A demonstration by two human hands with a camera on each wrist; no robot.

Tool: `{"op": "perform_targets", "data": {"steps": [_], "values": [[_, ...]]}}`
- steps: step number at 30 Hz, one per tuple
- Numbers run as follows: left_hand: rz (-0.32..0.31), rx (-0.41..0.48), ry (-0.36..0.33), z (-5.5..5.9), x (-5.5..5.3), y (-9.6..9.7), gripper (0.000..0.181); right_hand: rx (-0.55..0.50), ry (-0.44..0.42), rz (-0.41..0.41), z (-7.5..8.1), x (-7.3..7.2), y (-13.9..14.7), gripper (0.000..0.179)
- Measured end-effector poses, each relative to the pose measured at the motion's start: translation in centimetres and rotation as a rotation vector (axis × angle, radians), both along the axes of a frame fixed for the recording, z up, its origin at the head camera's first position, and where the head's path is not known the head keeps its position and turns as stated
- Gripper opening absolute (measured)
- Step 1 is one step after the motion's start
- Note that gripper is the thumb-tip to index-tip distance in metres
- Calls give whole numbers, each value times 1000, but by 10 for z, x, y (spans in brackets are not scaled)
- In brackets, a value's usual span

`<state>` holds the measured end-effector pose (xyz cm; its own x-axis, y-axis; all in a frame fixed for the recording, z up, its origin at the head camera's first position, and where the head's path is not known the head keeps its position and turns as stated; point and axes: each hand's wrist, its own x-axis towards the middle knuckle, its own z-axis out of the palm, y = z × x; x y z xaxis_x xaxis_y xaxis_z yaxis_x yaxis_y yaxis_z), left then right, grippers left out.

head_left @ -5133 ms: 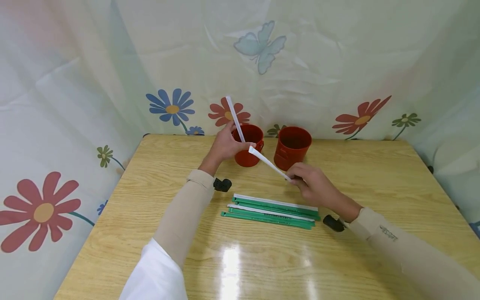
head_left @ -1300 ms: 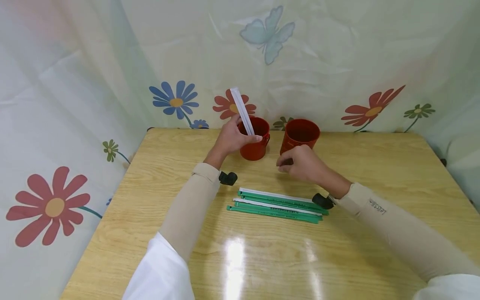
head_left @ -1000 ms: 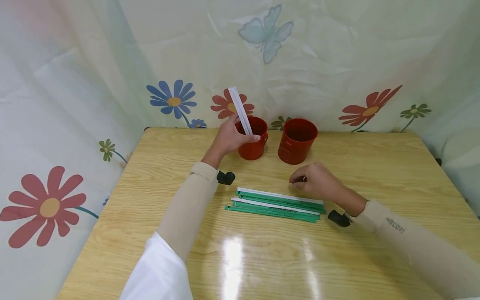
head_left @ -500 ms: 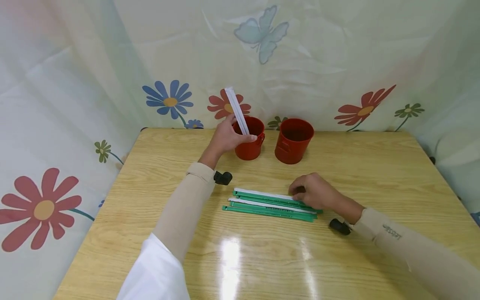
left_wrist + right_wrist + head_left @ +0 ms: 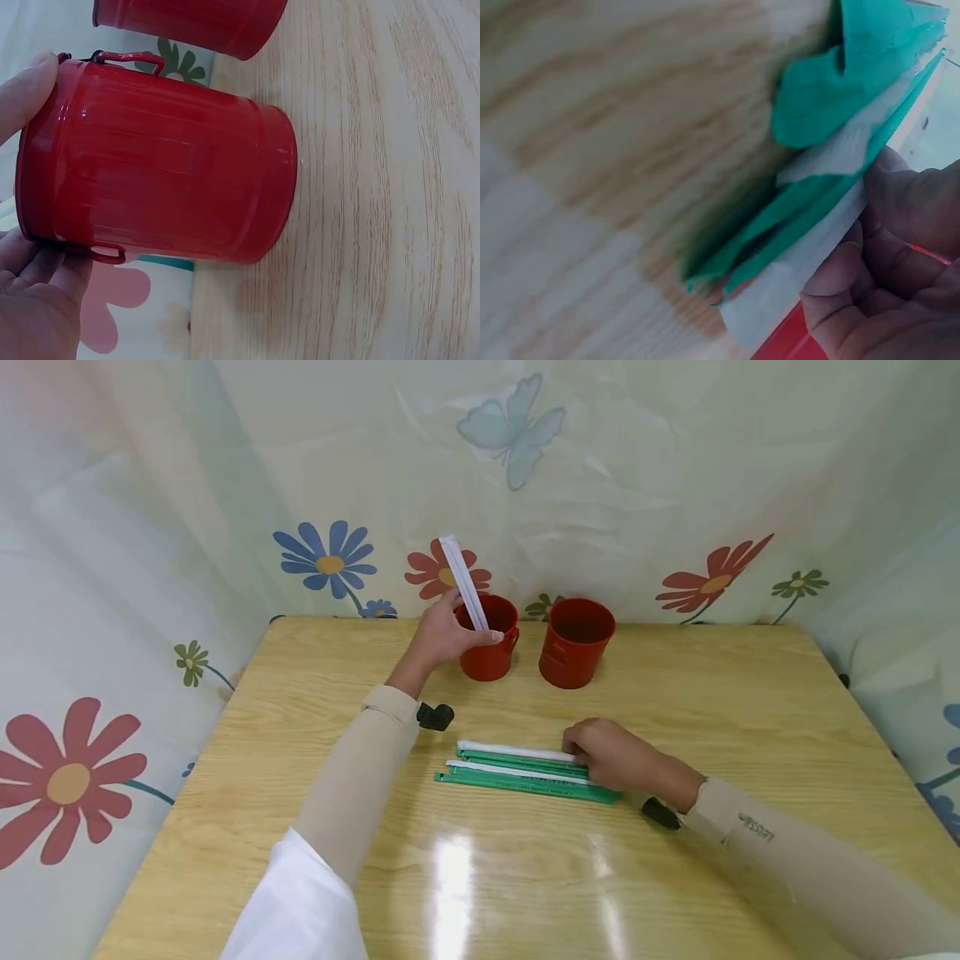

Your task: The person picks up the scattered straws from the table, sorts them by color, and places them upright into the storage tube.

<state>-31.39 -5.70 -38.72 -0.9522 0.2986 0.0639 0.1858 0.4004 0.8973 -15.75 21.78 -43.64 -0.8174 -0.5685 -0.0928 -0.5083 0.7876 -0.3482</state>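
My left hand (image 5: 441, 633) grips the left red bucket (image 5: 486, 662) at its rim, thumb and fingers on opposite sides in the left wrist view. White paper-wrapped sticks (image 5: 463, 581) lean up out of that bucket beside the thumb. On the table, my right hand (image 5: 617, 756) is at the right end of a flat bundle of white and green wrapped sticks (image 5: 510, 781). In the right wrist view, its thumb and fingers pinch the outermost white paper-wrapped stick (image 5: 769, 304), which lies against the green ones (image 5: 817, 199).
A second red bucket (image 5: 576, 647) stands upright just right of the first, near the table's back edge. Behind both hangs a flowered curtain (image 5: 600, 468). Bare wooden table (image 5: 360, 877) stretches in front of the bundle.
White sticks, one of them earlier in my right hand, now lean together in the left bucket. The right hand has come down to the bundle and taken hold of another white stick. The left hand keeps its grip.
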Motion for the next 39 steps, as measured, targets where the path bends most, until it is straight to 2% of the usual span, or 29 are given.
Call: {"op": "perform_targets", "data": {"steps": [7,17,23,28,33,39], "values": [[-10,0,4,1,0,-2,86,50,66,16,10,2,0,17],[2,10,-17,1,0,-3,84,-90,276,11,15,-8,-1,14],[-1,5,-13,3,1,-4,85,-214,355,-10,29,-14,-11,13],[6,0,21,1,2,-6,84,-382,332,-59,42,-21,-28,9],[-17,-1,33,-3,1,-4,83,-599,360,-99,57,-34,-45,12],[-29,27,27,-2,2,-3,82,-700,359,-124,80,-51,-64,10]]}}
